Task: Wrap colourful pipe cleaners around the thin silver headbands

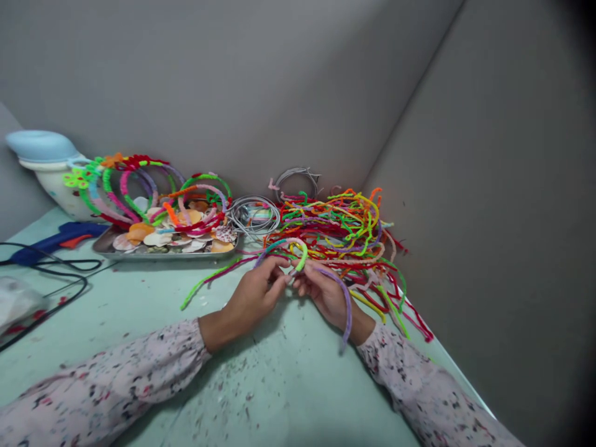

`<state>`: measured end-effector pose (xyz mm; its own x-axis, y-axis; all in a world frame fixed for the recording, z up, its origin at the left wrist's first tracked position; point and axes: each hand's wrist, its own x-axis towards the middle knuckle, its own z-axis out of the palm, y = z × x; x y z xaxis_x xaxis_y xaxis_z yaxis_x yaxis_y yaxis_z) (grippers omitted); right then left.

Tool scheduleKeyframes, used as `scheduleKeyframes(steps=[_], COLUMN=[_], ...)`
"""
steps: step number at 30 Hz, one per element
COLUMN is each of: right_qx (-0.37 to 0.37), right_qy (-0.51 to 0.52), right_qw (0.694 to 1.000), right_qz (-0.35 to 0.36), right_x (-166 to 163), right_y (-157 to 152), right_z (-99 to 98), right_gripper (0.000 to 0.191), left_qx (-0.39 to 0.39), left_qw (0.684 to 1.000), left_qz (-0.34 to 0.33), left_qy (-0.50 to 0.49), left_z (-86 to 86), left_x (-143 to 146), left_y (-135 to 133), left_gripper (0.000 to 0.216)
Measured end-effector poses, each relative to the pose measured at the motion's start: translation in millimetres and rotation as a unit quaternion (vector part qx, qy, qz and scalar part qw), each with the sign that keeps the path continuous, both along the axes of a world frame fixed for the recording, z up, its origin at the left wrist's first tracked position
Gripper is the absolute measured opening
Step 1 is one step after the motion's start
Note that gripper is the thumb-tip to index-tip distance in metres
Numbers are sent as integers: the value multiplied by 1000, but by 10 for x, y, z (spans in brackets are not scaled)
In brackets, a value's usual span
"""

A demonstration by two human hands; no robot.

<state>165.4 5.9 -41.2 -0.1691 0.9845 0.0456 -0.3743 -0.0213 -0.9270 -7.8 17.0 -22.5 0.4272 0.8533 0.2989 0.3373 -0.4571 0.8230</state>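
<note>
In the head view my two hands meet over the table front, fingertips close together. Between them is a curved headband [303,251] wrapped in blue, teal, pink and bright green pipe cleaner. My left hand [251,292] is closed, thumb and fingers pinching at the band near its green end. My right hand [328,297] is closed around the same end. A loose purple pipe cleaner [348,304] leaves my right fingers and droops over the back of that hand. Fingers partly hide the exact spot where purple and green meet.
Behind my right hand lies a tangled heap of coloured pipe cleaners [335,226]. Coiled grey wire hoops [254,214] stand beside it. A metal tray [162,254] holds seashells and wrapped headbands. Left are a blue glue gun [60,239], a black cable [69,292] and a light-blue-lidded bin [56,167].
</note>
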Motion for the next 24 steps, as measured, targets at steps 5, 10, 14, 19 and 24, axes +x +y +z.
scheduleKeyframes(steps=[5, 10, 14, 19, 24], right_qx=[-3, 4, 7, 17, 18], right_qy=[-32, -75, -106, -103, -92], right_qw=[998, 993, 990, 988, 991], right_qz=[-55, -88, -93, -111, -92], right_x=[-4, -2, -7, 1, -11], right_y=[3, 3, -6, -15, -47], right_z=[-62, -92, -84, -85, -25], right_gripper=[21, 24, 27, 23, 23], left_qx=[-29, -31, -21, -16, -33], left_qw=[999, 998, 998, 999, 998], left_qz=[10, 22, 27, 31, 36], left_qy=[-13, -43, -43, -38, -49], left_z=[9, -17, -16, -16, -39], left_x=[-9, -7, 2, 3, -6], left_y=[1, 2, 3, 14, 33], left_gripper=[23, 21, 19, 18, 20])
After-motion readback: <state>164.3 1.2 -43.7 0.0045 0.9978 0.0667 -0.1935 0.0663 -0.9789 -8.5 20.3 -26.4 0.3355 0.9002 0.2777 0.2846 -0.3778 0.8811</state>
